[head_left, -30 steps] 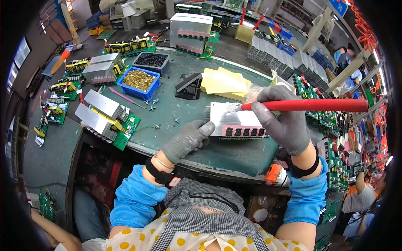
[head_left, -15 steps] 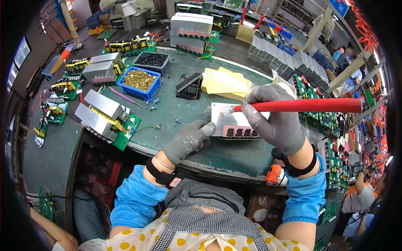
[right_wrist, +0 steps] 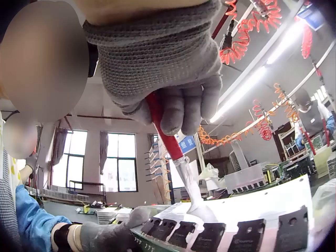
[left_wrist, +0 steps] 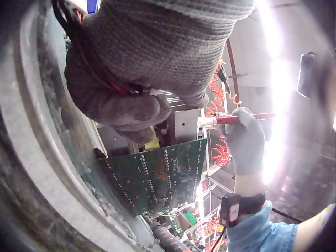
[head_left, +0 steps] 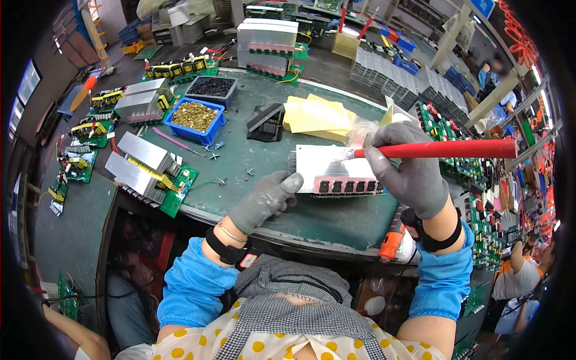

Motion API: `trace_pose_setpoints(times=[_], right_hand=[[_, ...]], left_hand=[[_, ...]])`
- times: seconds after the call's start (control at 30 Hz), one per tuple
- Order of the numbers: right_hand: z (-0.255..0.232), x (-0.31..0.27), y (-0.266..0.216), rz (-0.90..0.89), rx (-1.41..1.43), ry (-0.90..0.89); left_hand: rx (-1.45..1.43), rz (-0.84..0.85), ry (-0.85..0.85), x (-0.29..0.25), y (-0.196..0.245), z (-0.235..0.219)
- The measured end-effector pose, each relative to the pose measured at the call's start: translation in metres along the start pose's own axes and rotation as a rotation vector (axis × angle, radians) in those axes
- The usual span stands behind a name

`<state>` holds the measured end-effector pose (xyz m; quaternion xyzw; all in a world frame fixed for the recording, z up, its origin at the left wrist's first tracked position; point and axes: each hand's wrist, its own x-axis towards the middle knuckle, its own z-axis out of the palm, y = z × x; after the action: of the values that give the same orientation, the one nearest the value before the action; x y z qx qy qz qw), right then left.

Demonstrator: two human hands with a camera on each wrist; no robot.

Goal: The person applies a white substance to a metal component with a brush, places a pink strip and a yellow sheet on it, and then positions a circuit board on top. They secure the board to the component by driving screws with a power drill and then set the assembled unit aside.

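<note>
My gloved left hand [head_left: 264, 201] grips the near left end of a heatsink assembly [head_left: 312, 165], thumb at its edge. The assembly's upper face is coated white, and a row of black transistors [right_wrist: 210, 238] on a pink strip runs along its near side. The underside of its green circuit board [left_wrist: 157, 178] faces the left wrist view. In my gloved right hand [head_left: 411, 171] is a red-handled brush [head_left: 450, 149], held like a pen. Its white-smeared bristles [right_wrist: 200, 209] touch the white face in the right wrist view.
Behind the assembly lie a yellow pad stack [head_left: 318, 117] and a black part [head_left: 265, 123]. A blue bin [head_left: 174, 129] of brass-coloured screws and a grey bin [head_left: 231, 99] of black pieces stand left. An orange power tool [head_left: 391, 240] is by the right table edge.
The brush has moved left across the white face, then back right, with my right hand. My left hand keeps its hold. The head view has shifted slightly.
</note>
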<state>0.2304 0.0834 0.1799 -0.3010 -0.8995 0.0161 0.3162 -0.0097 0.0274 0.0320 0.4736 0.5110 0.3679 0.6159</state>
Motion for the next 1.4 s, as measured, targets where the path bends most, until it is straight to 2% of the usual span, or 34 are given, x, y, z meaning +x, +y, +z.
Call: trace_pose_setpoints(times=[0.1, 0.2, 0.3, 0.4, 0.7, 0.8, 0.9, 0.93, 1.03, 1.3, 1.4], right_hand=[[-0.008, -0.005, 0.003, 0.033, 0.003, -0.029], [-0.010, -0.016, 0.016, 0.032, -0.030, 0.027], [-0.019, -0.022, 0.020, 0.142, 0.014, 0.003], [-0.021, -0.031, 0.029, 0.178, -0.008, 0.035], [-0.028, -0.039, 0.037, 0.210, -0.079, 0.048], [-0.029, -0.041, 0.035, 0.241, 0.043, 0.121], [-0.029, -0.035, 0.011, 0.382, 0.273, 0.151], [-0.027, -0.030, 0.004, 0.284, 0.287, 0.138], [-0.008, -0.016, -0.008, 0.227, 0.346, 0.112], [0.017, 0.005, -0.016, 0.129, 0.308, 0.071], [0.026, 0.006, -0.013, 0.121, 0.386, 0.096]], left_hand=[[0.003, 0.000, 0.003, -0.002, 0.004, 0.001], [-0.004, 0.002, 0.003, -0.003, 0.006, 0.002], [0.005, 0.010, 0.009, -0.002, 0.005, 0.003], [0.021, 0.018, 0.019, -0.002, 0.004, 0.003], [0.030, 0.010, 0.036, -0.001, 0.004, 0.004], [0.010, 0.008, 0.022, -0.002, 0.004, 0.003], [0.009, -0.015, 0.019, -0.001, 0.003, 0.001], [0.021, -0.011, 0.015, 0.000, 0.001, 0.000], [0.039, -0.017, 0.016, 0.002, 0.000, 0.000], [-0.026, -0.021, -0.021, 0.002, 0.000, -0.002], [-0.009, -0.015, -0.014, 0.003, -0.001, -0.002]])
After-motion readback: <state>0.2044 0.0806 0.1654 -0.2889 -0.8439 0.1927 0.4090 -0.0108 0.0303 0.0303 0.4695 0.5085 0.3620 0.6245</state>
